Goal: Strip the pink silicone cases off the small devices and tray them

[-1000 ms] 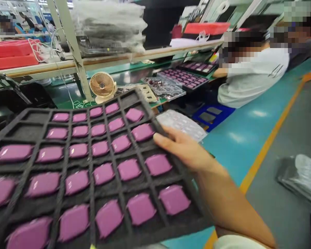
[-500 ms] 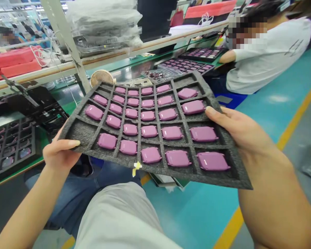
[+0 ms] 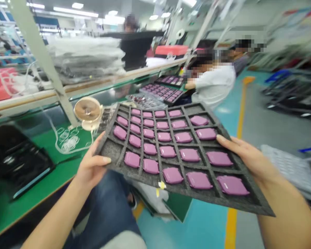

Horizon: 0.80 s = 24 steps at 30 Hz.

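I hold a dark grey foam tray [image 3: 111, 152] in the air over my lap, tilted down toward me. Most of its square pockets hold a purple part [image 3: 173, 174]; a few corner pockets are bare. My left hand [image 3: 92, 166] grips the tray's near left corner, thumb on top. My right hand [image 3: 248, 157] clasps the right edge, thumb lying on the rim. A small yellow tag [image 3: 161, 185] hangs at the tray's front edge.
A green workbench [image 3: 49, 173] runs along the left with a small round fan [image 3: 88, 111], a white cable and dark equipment [image 3: 18, 162]. Farther along, a seated person in white [image 3: 215, 84] works at more trays [image 3: 162, 92]. A yellow floor line [image 3: 239, 114] borders the teal aisle.
The view has swung up and to the right. The tray has moved from close in front of me to lower and farther out, with both hands now showing on its edges.
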Available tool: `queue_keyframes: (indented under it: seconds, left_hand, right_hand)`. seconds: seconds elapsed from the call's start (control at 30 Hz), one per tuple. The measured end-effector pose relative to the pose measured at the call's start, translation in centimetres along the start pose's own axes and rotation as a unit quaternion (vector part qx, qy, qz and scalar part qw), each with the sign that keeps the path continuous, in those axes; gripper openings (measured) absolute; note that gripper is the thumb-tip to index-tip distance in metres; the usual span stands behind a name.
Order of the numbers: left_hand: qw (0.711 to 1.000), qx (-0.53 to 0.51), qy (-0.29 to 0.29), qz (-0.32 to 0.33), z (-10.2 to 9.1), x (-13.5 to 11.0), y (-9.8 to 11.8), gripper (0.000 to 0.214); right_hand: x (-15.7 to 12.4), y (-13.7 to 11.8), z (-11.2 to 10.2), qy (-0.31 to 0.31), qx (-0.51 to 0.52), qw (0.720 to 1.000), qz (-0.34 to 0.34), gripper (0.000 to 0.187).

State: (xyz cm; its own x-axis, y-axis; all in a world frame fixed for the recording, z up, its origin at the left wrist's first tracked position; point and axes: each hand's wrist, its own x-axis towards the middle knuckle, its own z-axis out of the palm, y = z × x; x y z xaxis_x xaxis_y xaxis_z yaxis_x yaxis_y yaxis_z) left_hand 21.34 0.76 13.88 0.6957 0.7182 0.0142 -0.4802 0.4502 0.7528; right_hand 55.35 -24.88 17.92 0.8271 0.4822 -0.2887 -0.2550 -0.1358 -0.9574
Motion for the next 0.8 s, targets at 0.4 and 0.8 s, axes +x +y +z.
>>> queue_keyframes:
  seconds: [0.4, 0.8]
  left_hand:
    - [0.990, -0.090, -0.026, -0.109, 6.0, 23.6, -7.7, 0.089]
    - [0.985, -0.042, 0.019, -0.168, 17.2, 58.4, -14.2, 0.053]
  right_hand:
    - [15.0, -7.0, -1.5, 0.145, -0.010, 0.989, -0.035, 0.024]
    - [42.5, -13.7, -7.8, 0.158, 0.017, 0.986, -0.049, 0.036]
